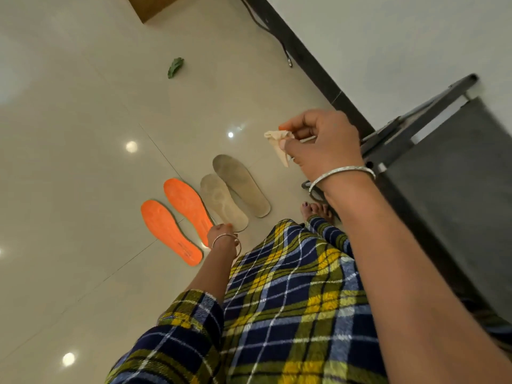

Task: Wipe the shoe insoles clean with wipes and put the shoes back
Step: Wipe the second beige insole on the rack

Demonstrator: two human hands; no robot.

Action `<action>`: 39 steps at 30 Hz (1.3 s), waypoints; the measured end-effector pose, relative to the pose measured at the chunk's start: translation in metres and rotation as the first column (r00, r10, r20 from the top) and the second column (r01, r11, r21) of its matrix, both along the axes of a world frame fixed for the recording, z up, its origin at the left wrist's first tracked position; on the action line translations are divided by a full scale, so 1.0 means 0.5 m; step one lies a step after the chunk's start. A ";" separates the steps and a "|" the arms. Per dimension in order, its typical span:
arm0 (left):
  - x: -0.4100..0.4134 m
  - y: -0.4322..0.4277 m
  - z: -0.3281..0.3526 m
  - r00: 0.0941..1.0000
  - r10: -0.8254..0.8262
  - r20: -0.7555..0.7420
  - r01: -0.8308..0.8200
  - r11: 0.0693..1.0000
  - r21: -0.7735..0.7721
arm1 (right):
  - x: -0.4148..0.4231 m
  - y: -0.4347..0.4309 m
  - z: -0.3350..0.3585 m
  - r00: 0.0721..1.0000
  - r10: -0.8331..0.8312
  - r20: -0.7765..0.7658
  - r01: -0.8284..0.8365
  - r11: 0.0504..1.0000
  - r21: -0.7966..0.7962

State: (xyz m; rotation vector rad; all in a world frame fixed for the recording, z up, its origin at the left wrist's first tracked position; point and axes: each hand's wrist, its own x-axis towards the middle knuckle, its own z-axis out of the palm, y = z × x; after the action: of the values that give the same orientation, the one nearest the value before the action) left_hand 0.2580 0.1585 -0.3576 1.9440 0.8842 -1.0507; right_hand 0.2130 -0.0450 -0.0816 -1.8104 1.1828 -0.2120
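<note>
Several insoles lie side by side on the pale tiled floor: two orange ones (pixel 170 234) (pixel 187 207) on the left, two beige ones (pixel 223 202) (pixel 241 184) on the right. My right hand (pixel 324 145) is raised above the floor and pinches a crumpled, soiled wipe (pixel 278 145). My left hand (pixel 220 232) hangs low beside my leg, over the heel ends of an orange and a beige insole; its fingers are mostly hidden behind the wrist. No shoes are in view.
A dark metal-framed rack or stand (pixel 443 162) stands at the right against a white wall with black skirting (pixel 304 65). A green scrap (pixel 176 67) lies on the floor farther out. A wooden furniture corner (pixel 149 9) sits at the top. My bare foot (pixel 317 212) is near the stand.
</note>
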 end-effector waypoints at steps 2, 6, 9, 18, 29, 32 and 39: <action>0.000 0.005 0.051 1.000 0.012 0.014 -0.012 0.999 -0.047 | -0.017 0.016 -0.001 0.999 -0.043 0.024 0.042 0.998 0.055; -0.002 0.024 0.129 1.000 -0.010 -0.001 0.009 0.992 -0.123 | -0.060 0.057 0.022 0.990 -0.135 0.029 0.131 0.984 0.120; 0.001 0.041 0.199 1.000 -0.013 0.009 0.014 0.986 -0.167 | -0.098 0.084 0.067 0.972 -0.213 0.102 0.190 0.961 0.201; -0.022 0.075 0.469 0.947 -0.230 0.224 0.308 0.849 -0.429 | -0.299 0.188 0.242 0.593 -0.700 0.398 0.369 0.676 0.638; -0.173 0.052 0.801 0.798 -0.433 0.419 0.602 0.540 -0.588 | -0.554 0.282 0.395 0.119 -0.868 0.482 0.346 0.491 0.800; -0.222 0.031 0.863 0.744 -0.478 0.467 0.664 0.457 -0.592 | -0.620 0.302 0.422 0.057 -0.881 0.470 0.381 0.454 0.805; -0.361 -0.032 0.932 0.658 -0.554 0.510 0.734 0.317 -0.601 | -0.758 0.312 0.456 -0.176 -0.869 0.463 0.444 0.350 0.825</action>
State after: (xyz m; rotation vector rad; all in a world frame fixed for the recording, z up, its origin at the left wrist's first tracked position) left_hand 0.0777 0.1426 0.1085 1.5350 -0.5804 -1.3225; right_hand -0.1658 0.1111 0.1465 -0.1265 1.0275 -1.3957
